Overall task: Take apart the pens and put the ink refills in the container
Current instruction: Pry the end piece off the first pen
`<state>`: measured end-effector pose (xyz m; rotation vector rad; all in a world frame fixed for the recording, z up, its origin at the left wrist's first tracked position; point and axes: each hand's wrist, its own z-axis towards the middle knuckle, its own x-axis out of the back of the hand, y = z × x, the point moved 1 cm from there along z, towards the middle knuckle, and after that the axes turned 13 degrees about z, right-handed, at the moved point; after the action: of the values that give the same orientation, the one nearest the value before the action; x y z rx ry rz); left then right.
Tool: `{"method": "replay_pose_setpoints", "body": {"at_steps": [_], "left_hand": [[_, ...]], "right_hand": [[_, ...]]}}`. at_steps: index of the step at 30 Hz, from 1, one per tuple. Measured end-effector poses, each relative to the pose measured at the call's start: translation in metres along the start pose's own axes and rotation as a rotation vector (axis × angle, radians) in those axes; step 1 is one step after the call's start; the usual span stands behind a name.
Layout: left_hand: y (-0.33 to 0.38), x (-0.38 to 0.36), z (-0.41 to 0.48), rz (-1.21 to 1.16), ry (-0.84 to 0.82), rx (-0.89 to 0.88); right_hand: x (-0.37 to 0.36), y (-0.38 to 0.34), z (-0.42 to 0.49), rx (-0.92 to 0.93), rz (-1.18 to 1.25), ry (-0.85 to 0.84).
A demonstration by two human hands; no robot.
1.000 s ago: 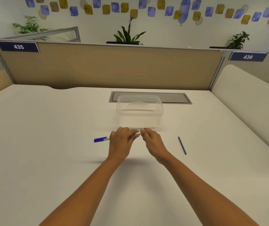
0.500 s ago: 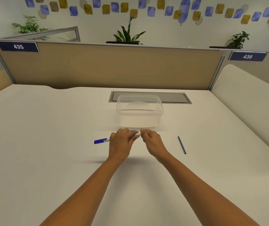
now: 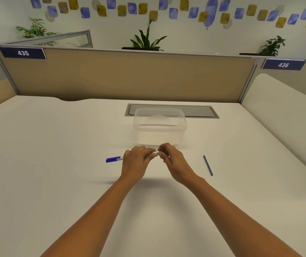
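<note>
I hold a white pen with a blue cap (image 3: pixel 113 159) level over the white desk. My left hand (image 3: pixel 136 161) is wrapped around its barrel, and the capped end sticks out to the left. My right hand (image 3: pixel 172 157) pinches the pen's right end, where a short bit of blue shows between the fingertips. Just behind both hands stands a clear plastic container (image 3: pixel 160 125), open at the top. A thin dark blue ink refill (image 3: pixel 207 165) lies on the desk to the right of my right hand.
A grey cable hatch (image 3: pixel 200 110) is set into the desk behind the container. Beige partition panels close off the back and the right side. The white desk (image 3: pixel 55 164) stretches wide to the left and toward me.
My right hand has drawn slightly away from my left, and a bit of blue now shows at the pen's right end. Everything else has stayed where it was.
</note>
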<state>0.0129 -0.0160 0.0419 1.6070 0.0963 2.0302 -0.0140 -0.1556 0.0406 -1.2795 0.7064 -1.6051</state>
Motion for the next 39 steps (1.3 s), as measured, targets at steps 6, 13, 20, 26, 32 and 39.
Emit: {"method": "replay_pose_setpoints", "body": {"at_steps": [6,13,20,26,32,39], "left_hand": [[0.0035,0.0019,-0.0007,-0.024,0.007,-0.005],[0.0067,0.0018,-0.0016,0.011,0.033,-0.017],[0.0061,0.0022,-0.0012,-0.008,0.055,-0.034],[0.0077,0.0022,-0.0004,-0.010,0.074,-0.045],[0.0080,0.0021,-0.0001,-0.006,0.098,-0.054],[0.0088,0.0012,-0.0002,0.016,0.112,-0.066]], "right_hand": [[0.0042,0.0038,0.0018,0.035,-0.044,-0.033],[0.0053,0.0020,0.0005,0.099,-0.048,-0.011],[0.0043,0.0030,0.0030,0.084,-0.006,0.009],[0.0038,0.0023,0.0040,0.080,0.016,0.035],[0.0018,-0.0004,0.0042,0.026,0.050,0.080],[-0.0023,-0.0034,0.0044,-0.064,0.119,0.134]]}}
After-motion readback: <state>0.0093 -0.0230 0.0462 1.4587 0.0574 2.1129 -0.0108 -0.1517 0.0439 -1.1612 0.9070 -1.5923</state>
